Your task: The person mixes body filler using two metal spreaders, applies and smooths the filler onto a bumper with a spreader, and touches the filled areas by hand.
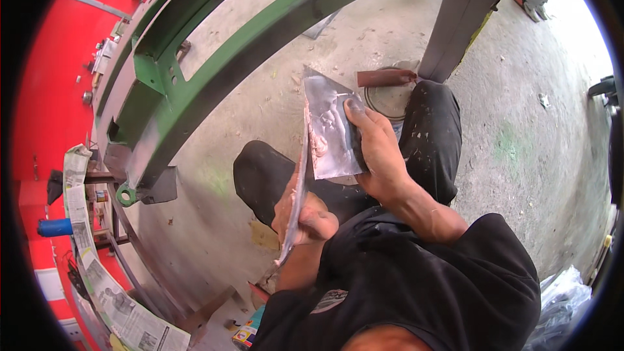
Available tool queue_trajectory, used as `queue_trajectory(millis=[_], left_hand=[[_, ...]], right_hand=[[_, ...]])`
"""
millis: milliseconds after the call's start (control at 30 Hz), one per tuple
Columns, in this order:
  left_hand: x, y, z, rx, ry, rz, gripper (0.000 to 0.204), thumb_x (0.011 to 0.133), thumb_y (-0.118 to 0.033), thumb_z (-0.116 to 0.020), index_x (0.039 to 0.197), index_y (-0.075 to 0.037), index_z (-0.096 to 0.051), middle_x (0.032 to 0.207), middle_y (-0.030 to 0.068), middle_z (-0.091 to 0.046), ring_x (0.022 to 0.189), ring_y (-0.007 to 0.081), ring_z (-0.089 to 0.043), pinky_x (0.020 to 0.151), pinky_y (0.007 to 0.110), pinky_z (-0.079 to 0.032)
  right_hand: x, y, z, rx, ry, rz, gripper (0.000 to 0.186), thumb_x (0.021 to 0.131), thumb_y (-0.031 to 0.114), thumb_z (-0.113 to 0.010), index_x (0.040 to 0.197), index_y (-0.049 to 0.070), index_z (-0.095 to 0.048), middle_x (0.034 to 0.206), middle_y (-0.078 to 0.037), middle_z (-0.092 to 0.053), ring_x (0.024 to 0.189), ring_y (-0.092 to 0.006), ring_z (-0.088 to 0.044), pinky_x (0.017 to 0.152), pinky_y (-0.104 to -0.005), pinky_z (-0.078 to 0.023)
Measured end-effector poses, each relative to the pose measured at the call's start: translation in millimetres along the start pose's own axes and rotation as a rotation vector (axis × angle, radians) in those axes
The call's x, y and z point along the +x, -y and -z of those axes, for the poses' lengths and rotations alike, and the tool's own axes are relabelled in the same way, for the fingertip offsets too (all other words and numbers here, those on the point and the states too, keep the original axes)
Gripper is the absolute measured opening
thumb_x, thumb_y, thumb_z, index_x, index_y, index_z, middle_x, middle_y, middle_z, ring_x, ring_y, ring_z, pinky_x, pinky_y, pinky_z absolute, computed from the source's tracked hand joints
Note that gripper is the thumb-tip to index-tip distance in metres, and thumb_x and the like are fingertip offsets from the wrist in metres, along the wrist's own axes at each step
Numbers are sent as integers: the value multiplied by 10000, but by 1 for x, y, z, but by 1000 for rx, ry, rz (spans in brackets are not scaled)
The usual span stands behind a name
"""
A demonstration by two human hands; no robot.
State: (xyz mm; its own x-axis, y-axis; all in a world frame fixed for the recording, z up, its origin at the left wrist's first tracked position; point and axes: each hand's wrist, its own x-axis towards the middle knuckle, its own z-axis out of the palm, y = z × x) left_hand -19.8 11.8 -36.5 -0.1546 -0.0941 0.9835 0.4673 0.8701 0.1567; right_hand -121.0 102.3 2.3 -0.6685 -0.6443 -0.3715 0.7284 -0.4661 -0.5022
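Note:
My right hand (388,164) grips a flat grey rectangular sheet (335,159), thumb on its face and fingers behind. Smeared pinkish putty (320,143) lies along that sheet's left side. A second thin plate (297,211), seen almost edge-on, is held in my left hand (315,220); pink putty dots its edge. The upper parts of both sheets meet or overlap, and whether they touch cannot be made out. Most of my left fingers are hidden behind the plate. Both hands are above my lap, between my knees.
A curved green metal frame (214,65) arches ahead and left. Beyond my right knee is a round tin (396,105) with a reddish-brown strip (383,78) on it, by a grey post (458,19). Newspaper-covered parts (123,302) stand left; a plastic bag (565,302) lies lower right.

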Motion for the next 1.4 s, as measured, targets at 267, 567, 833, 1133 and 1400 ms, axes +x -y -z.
queue_trajectory(millis=[267, 567, 833, 1133, 1400], left_hand=[[-17, -22, 24, -140, 186, 363, 340, 925, -67, -535, 1152, 183, -496, 1004, 314, -638, 919, 368, -677, 867, 475, -540], [25, 45, 55, -1811, -443, 1166, 218, 1040, -246, -395, 1101, -43, -449, 709, 128, -500, 483, 164, -479, 339, 290, -381], [58, 19, 10, -1230, -803, 1992, 397, 972, -427, -463, 1175, -91, -523, 618, 78, -547, 395, 121, -391, 334, 231, -346], [-20, -8, 44, -2066, -135, 1960, 387, 978, -469, -447, 1010, -97, -551, 442, 42, -399, 308, 90, -319, 294, 222, -300], [-7, -22, 37, -2168, -300, 2043, 345, 957, -437, -490, 915, -130, -338, 499, 127, -480, 322, 116, -241, 318, 238, -273]], right_hand=[[26, 20, 13, -64, -129, 151, 262, 999, 255, -512, 1038, 12, -602, 916, -45, -654, 757, -123, -632, 674, -289, -524], [6, 1, 12, -255, 67, 101, 311, 999, 265, -525, 1129, -10, -591, 978, -26, -633, 838, -89, -592, 762, -253, -471], [-2, -17, 1, -501, 209, 244, 350, 1009, 301, -537, 1101, -33, -587, 941, -11, -620, 858, -61, -516, 788, -224, -421], [15, 18, -9, -680, 266, 643, 272, 1009, 239, -543, 1059, -25, -586, 935, 14, -589, 855, -47, -482, 801, -201, -395], [15, 20, -10, -751, 230, 743, 289, 994, 285, -573, 949, -1, -575, 827, 37, -534, 781, -48, -430, 707, -201, -368]])
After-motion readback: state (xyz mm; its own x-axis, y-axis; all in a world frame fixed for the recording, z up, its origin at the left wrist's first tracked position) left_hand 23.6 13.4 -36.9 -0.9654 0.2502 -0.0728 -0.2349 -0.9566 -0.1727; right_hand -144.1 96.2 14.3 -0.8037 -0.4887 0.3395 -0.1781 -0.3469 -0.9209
